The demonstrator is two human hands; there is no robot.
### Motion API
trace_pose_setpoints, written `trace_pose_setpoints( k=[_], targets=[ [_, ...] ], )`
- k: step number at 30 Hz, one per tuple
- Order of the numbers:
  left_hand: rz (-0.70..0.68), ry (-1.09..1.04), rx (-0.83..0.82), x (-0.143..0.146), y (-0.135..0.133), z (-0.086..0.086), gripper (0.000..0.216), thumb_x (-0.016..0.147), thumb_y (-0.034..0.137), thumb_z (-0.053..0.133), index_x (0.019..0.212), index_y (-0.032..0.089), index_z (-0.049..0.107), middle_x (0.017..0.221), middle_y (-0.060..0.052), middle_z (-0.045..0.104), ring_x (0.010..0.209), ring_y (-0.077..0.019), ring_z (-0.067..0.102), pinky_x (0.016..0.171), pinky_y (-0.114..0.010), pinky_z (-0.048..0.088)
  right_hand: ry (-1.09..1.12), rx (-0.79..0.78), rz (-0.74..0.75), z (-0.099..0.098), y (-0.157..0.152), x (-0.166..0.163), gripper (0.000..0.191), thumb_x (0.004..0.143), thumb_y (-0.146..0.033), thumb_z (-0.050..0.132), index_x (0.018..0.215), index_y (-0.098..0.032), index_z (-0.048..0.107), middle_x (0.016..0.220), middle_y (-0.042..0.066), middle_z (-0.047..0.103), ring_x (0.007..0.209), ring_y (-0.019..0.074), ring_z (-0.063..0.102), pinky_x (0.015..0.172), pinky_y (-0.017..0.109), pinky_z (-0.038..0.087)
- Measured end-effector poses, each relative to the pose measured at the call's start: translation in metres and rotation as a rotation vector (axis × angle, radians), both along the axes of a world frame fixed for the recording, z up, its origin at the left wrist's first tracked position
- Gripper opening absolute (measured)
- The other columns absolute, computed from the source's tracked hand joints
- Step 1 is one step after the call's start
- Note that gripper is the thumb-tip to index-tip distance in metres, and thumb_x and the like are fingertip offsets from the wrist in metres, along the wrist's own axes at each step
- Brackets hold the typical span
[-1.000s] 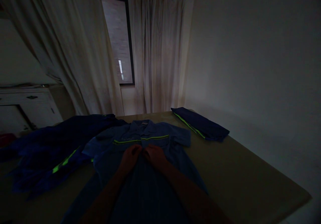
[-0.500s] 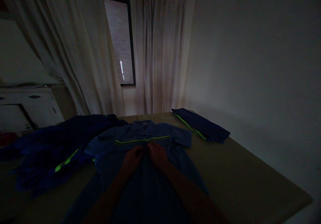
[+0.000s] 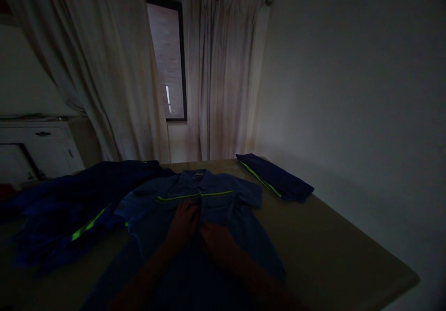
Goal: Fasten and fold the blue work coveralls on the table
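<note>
A blue short-sleeved work shirt (image 3: pixel 223 209) lies spread front up, collar away from me, with a thin yellow-green stripe across the chest. My left hand (image 3: pixel 186 217) is on its front just below the stripe, fingers bent against the button placket, closed on the cloth. Lower down and slightly right, my right hand (image 3: pixel 216 237) is closed at the placket edge, its fingertips gripping fabric. Dim light hides the buttons and the exact fingertip contact.
To the left a heap of dark blue clothing (image 3: pixel 87 195) with a yellow-green band lies beside the shirt. A folded dark blue garment (image 3: pixel 278 176) rests at the table's (image 3: pixel 334 250) far right, near the wall. Curtains (image 3: pixel 230 79) and a white cabinet (image 3: pixel 52 148) stand behind.
My right hand has moved down the shirt front, away from the stripe. My left hand stays near the stripe, its fingers now over the placket. The view has shifted slightly.
</note>
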State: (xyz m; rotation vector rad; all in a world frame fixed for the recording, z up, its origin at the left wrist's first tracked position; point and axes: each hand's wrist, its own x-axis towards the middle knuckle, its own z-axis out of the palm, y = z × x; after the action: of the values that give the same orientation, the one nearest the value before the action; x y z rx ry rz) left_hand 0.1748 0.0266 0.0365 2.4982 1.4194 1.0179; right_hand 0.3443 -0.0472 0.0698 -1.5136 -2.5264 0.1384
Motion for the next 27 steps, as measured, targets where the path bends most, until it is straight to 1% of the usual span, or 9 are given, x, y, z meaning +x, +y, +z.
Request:
trace_pose_setpoints(
  k=[4,7,11,14,18,21,23,25,27],
  targets=[
    [0.056,-0.043,-0.169,0.0,-0.028,-0.006,0.029,0.098,0.031,0.045,0.084,0.019,0.068,0.091,-0.009,0.066,0.092,-0.0242,0.062,0.089,-0.039,0.047,0.124,0.025,0.033,-0.008,0.005,0.005,0.024,0.103,-0.031,0.045,0.108,-0.02,0.066,0.104,0.007,0.072,0.09,0.0188,0.07,0.074,0.026,0.047],
    [0.082,-0.153,-0.206,-0.003,-0.042,-0.007,0.028,0.096,0.034,0.045,0.083,0.019,0.066,0.09,-0.009,0.065,0.089,-0.0241,0.062,0.086,-0.038,0.047,0.186,0.013,0.032,-0.01,0.008,0.005,0.022,0.102,-0.03,0.047,0.104,-0.02,0.066,0.103,0.006,0.072,0.091,0.0179,0.069,0.077,0.025,0.047],
    [0.116,-0.33,-0.234,0.002,-0.049,0.005,0.03,0.094,0.044,0.047,0.09,0.021,0.067,0.092,-0.008,0.069,0.09,-0.0251,0.064,0.084,-0.037,0.046,0.222,0.028,0.102,-0.009,0.005,0.003,0.021,0.102,-0.026,0.047,0.108,-0.02,0.066,0.108,0.007,0.071,0.094,0.0178,0.068,0.081,0.026,0.047],
    [0.057,-0.378,-0.329,0.007,-0.05,0.014,0.033,0.095,0.047,0.045,0.088,0.022,0.066,0.085,-0.005,0.07,0.082,-0.0229,0.065,0.076,-0.033,0.045,0.278,0.009,0.104,-0.008,0.003,0.004,0.019,0.101,-0.024,0.049,0.11,-0.021,0.066,0.11,0.005,0.072,0.096,0.0171,0.068,0.083,0.025,0.047],
    [0.021,-0.458,-0.422,0.002,-0.045,0.017,0.038,0.092,0.054,0.047,0.08,0.021,0.063,0.074,-0.001,0.065,0.072,-0.0198,0.062,0.067,-0.029,0.043,0.388,0.013,-0.045,-0.008,0.004,0.009,0.014,0.1,-0.031,0.057,0.1,-0.022,0.067,0.101,0.003,0.072,0.09,0.0162,0.067,0.08,0.025,0.045],
    [-0.007,-0.503,-0.473,-0.006,-0.039,0.017,0.042,0.087,0.058,0.049,0.073,0.021,0.061,0.066,0.001,0.059,0.065,-0.0184,0.057,0.063,-0.028,0.043,0.442,0.008,-0.068,-0.006,0.006,0.01,0.016,0.099,-0.036,0.061,0.096,-0.021,0.066,0.097,0.003,0.071,0.088,0.0162,0.066,0.078,0.025,0.044],
    [-0.052,-0.527,-0.496,-0.01,-0.037,0.018,0.041,0.086,0.058,0.049,0.075,0.021,0.062,0.068,0.0,0.061,0.067,-0.0187,0.058,0.064,-0.028,0.045,0.456,-0.003,-0.066,-0.002,0.006,0.011,0.017,0.098,-0.037,0.063,0.095,-0.02,0.066,0.096,0.003,0.071,0.087,0.0161,0.065,0.077,0.025,0.043],
    [-0.109,-0.537,-0.509,-0.012,-0.038,0.02,0.038,0.085,0.055,0.052,0.083,0.02,0.066,0.078,-0.002,0.067,0.075,-0.0198,0.062,0.071,-0.029,0.048,0.476,-0.005,-0.072,0.004,0.005,0.014,0.015,0.096,-0.035,0.066,0.096,-0.02,0.066,0.094,0.002,0.07,0.084,0.0157,0.064,0.075,0.025,0.043],
    [-0.152,-0.479,-0.553,-0.013,-0.043,0.023,0.039,0.086,0.056,0.053,0.087,0.02,0.067,0.079,-0.003,0.069,0.075,-0.0198,0.064,0.071,-0.029,0.049,0.518,-0.04,-0.051,0.011,0.003,0.019,0.014,0.092,-0.032,0.071,0.096,-0.019,0.067,0.09,0.001,0.07,0.08,0.0148,0.063,0.071,0.024,0.043]
  ],
)
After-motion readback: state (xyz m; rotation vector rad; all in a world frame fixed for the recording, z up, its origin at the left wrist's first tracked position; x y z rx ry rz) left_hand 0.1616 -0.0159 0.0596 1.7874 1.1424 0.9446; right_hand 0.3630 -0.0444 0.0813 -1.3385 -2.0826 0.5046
